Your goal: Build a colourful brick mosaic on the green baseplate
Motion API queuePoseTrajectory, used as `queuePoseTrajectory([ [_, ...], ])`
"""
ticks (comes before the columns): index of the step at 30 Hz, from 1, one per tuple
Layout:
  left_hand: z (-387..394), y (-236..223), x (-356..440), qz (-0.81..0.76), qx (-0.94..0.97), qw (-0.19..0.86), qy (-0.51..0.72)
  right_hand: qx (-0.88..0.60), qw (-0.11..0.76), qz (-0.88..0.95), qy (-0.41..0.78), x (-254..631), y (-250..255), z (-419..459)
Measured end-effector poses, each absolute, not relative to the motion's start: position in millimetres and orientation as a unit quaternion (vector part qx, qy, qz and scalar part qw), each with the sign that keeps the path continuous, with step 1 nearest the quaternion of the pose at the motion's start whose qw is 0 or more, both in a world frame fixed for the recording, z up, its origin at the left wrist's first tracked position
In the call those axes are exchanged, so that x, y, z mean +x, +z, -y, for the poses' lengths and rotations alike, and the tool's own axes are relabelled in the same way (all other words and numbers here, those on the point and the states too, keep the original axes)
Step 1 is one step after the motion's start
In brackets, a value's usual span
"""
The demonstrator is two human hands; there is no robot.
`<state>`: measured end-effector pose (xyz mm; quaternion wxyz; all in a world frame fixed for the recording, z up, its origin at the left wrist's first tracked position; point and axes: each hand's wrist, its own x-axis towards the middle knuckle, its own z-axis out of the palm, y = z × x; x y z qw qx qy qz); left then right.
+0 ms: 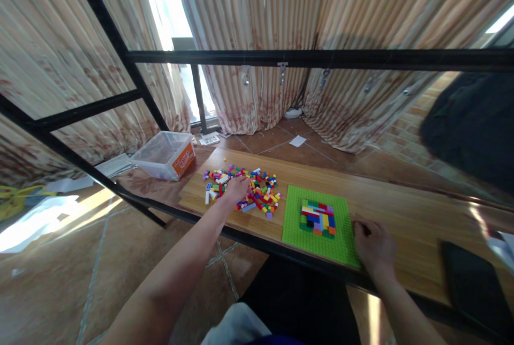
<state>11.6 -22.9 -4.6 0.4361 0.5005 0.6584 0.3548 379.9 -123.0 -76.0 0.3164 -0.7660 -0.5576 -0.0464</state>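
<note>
Left hand: the left hand (237, 188) is lowered onto the pile of loose bricks (265, 195), its forearm entering from seven o'clock. The fingers are pointed down among the pieces; their tips are lost there, so whether they are spread or a brick is pinched cannot be told.
Loose bricks: they are scattered at ten o'clock from the green baseplate (294, 232), and are partly covered by the hand; single pieces are hard to make out.
Baseplate: a multicoloured brick build (319, 218) is seated near its middle; the build's lower layers are hidden by the top ones.
Right hand: the right hand (376, 247) is rested just beside the baseplate, at three o'clock. The fingers are curled in and blurred; whether anything is held inside cannot be told.
Surface: the wooden surface (405, 211) is cut off at three o'clock by the picture's edge.
Dark flat object: at four o'clock, a dark flat object (474, 280) is blurred beyond naming.
Clear bin: at ten o'clock from the bricks, a clear bin (158, 169) is seen; the print on its orange label (183, 159) cannot be read.
</note>
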Motion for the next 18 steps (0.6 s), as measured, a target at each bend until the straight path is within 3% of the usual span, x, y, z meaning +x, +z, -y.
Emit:
queuePoseTrajectory([
  [10, 10.6, -9.2, 3.0, -0.682, 0.607, 0.285, 0.293, -0.756, 0.325, 0.566, -0.056, 381.1, -77.9, 122.7],
  [18, 3.7, -0.8, 22.0, -0.618, 0.761, 0.134, 0.144, -0.757, 0.331, 0.561, -0.057, 380.2, -77.8, 122.3],
])
